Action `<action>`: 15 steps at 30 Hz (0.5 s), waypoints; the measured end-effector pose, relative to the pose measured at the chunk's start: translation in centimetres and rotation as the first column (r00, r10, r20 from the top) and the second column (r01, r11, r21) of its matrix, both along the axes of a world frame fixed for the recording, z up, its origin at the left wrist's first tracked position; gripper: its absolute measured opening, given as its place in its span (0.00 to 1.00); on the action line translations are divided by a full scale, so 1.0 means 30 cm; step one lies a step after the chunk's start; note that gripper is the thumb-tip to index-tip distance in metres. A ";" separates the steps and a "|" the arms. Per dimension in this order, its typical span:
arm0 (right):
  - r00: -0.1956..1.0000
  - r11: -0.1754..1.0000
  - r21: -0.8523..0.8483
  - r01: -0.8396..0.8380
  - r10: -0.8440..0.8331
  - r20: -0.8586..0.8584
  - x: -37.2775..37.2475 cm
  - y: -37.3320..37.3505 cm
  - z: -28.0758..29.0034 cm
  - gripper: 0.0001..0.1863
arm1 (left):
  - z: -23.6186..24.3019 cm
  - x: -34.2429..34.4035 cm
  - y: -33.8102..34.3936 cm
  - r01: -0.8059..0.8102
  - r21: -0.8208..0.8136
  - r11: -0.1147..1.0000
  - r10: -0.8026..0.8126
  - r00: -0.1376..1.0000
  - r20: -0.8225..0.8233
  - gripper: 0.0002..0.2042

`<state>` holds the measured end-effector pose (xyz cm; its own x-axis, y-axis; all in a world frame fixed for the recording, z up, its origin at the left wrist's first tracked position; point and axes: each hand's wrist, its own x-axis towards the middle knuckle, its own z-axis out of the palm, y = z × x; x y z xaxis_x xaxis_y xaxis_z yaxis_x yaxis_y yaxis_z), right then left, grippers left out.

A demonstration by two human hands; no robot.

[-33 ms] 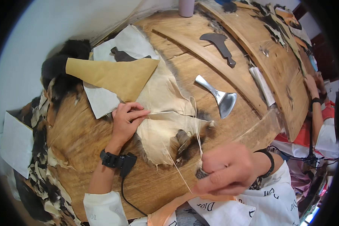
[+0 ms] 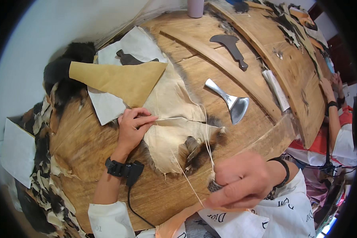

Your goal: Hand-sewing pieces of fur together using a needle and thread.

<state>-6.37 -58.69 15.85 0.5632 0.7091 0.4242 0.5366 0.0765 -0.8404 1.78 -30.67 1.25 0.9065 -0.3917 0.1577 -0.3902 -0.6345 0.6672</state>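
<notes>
My left hand (image 2: 134,129) pinches a folded seam across a pale, fur-edged hide (image 2: 170,154). My right hand (image 2: 240,182), closed on pale thread (image 2: 210,156), is low on the right, with a metal thimble (image 2: 215,183) on a finger. The thread runs in strands from the seam's right end and across the hide's lower part down to this hand; any needle is hidden. A tan pattern sheet (image 2: 115,79) lies above my left hand over white paper (image 2: 131,39) and a dark blade (image 2: 129,58). A polished steel blade (image 2: 236,109) rests right of the hide.
A dark blade (image 2: 230,43) and long wooden strips (image 2: 218,59) lie on the wooden worktop (image 2: 79,150). A pink cylinder (image 2: 195,8) stands at the back. Fur scraps (image 2: 37,190) line the left edge, beside a wall. Another person's hands (image 2: 330,89) are at the far right.
My right hand has shifted slightly rightward, and the thread loop above it has changed shape a little. The other person's fingers at the right have moved. My left hand stays in place.
</notes>
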 end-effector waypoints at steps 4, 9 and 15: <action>0.996 0.989 0.116 -0.090 0.090 0.008 -0.004 -0.022 0.022 0.06 | -0.005 0.004 -0.001 0.011 0.008 1.000 -0.011 1.000 -0.007 0.11; 0.992 0.972 0.202 -0.123 0.123 0.011 0.001 0.018 0.031 0.07 | 0.013 -0.010 0.017 0.002 0.036 0.999 -0.004 0.999 0.043 0.11; 0.944 0.939 -0.097 0.330 -0.326 0.059 0.126 0.135 -0.159 0.07 | 0.131 -0.059 -0.058 -0.024 0.063 0.998 0.017 0.992 0.123 0.10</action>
